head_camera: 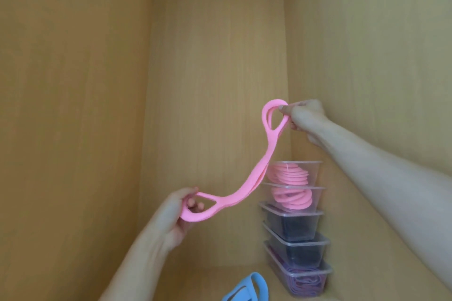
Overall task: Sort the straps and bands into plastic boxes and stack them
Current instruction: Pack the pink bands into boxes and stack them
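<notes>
pink strap [247, 187] between left hand [171, 212] and right hand [304, 117]

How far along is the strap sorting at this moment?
Done: five clear plastic boxes stand stacked, holding coiled pink, dark and purple bands. In hand: the left hand and right hand grip the end loops of a pink rubber strap. Left: that strap and a blue strap lying at the bottom edge, unboxed.

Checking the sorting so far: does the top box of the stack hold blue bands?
No, the top box holds pink bands; the blue strap lies outside the stack.
</notes>
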A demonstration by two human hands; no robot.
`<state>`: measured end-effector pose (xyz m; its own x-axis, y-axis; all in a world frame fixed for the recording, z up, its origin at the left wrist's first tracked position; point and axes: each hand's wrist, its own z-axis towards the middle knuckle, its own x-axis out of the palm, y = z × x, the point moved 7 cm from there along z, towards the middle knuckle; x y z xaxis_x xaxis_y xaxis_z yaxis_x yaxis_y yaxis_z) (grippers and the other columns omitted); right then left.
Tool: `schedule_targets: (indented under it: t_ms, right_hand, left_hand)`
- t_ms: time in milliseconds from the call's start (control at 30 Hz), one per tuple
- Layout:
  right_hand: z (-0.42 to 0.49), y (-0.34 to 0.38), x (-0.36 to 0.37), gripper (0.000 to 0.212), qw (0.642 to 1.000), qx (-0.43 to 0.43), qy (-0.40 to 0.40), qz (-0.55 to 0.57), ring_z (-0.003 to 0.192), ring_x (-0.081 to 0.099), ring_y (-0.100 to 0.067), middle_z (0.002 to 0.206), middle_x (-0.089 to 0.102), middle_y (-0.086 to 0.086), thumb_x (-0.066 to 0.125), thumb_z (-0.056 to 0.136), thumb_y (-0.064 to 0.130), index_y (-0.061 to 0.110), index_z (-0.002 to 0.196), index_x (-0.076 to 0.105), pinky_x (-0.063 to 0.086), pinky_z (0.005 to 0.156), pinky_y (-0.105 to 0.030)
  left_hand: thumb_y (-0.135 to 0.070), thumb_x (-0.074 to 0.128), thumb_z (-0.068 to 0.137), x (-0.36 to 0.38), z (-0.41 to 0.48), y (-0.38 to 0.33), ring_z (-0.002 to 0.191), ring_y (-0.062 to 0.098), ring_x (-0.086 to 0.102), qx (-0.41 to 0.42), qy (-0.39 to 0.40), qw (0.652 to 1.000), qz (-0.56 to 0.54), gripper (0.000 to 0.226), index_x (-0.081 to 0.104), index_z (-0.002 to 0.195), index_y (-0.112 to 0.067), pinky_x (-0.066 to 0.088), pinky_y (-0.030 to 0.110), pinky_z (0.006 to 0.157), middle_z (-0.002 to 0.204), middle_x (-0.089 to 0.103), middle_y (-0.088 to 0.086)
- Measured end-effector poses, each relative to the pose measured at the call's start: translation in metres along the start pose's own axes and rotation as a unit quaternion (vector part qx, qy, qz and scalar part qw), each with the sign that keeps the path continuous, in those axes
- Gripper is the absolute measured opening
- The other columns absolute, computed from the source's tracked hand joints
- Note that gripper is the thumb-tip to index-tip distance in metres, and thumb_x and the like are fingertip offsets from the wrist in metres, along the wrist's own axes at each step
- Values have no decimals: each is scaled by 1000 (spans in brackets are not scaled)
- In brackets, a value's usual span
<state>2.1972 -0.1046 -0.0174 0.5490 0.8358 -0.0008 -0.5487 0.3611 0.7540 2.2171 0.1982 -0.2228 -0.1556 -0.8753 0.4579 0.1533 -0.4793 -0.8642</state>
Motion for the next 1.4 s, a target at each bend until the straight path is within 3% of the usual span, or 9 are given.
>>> schedule_targets:
  t_ms: [267,500,667,800,933,1033,1133,1300,1400]
  right_hand:
    - [-75,-9,68,16,994,-19,101,-22,71,56,-10,81,63,2,80,85,21,14,92,67,42,70,-24]
    - [-159,-55,114,14,989,-10,142,49,56,56,2,77,65,4,79,85,11,15,85,65,42,51,-8]
    - [-178,-67,116,14,980,-11,165,113,62,65,-4,78,71,3,82,82,14,17,88,70,49,56,-17]
    - [-186,-70,115,19,973,-40,217,69,67,64,-16,85,72,-3,83,81,15,23,91,69,57,64,-35]
    - [-190,-63,116,16,944,-86,317,24,70,61,-14,96,71,1,75,88,10,17,102,72,53,72,-31]
    - [-188,-60,112,14,920,-81,383,27,65,64,-10,85,73,-14,65,93,-1,5,101,75,51,65,-21]
    - [-178,-61,103,10,932,-100,348,13,71,59,-10,81,69,-7,69,88,-5,4,92,72,50,71,-21]
    - [-182,-70,111,47,897,-78,435,-10,109,63,-9,119,67,-1,78,82,0,15,123,63,51,91,-17]
    - [-187,-70,116,40,872,-84,482,9,100,69,-12,112,73,-8,76,83,-2,9,120,65,53,92,-22]
  left_hand:
    - [-15,55,89,30,-15,-17,41,15,39,-87,53,986,-133,12,46,84,-10,47,33,67,53,34,1]
    - [-2,46,85,40,-20,-16,67,23,52,-80,106,984,-116,14,55,95,2,47,39,86,72,53,11]
    - [0,49,92,33,-17,-13,85,31,61,-56,89,994,-32,38,56,128,12,51,44,92,99,61,22]
    - [-7,49,95,27,-15,-12,114,43,58,-47,79,995,25,35,56,125,9,45,53,105,120,59,33]
    - [-19,51,100,26,-18,-12,100,34,61,-29,72,993,93,25,59,113,0,55,46,90,115,62,26]
    - [-18,44,104,24,-22,-11,96,33,61,-26,65,986,152,25,58,113,1,51,47,97,108,62,24]
    - [-13,41,103,26,-26,-7,71,20,67,-25,82,976,199,22,60,96,-3,59,31,70,84,66,11]
    - [-4,37,102,37,-32,3,52,7,67,-10,127,967,222,27,59,86,-6,55,19,51,58,69,-1]
    - [-14,38,103,39,-33,6,51,8,66,-13,132,966,220,28,59,87,-5,55,19,51,59,69,-1]
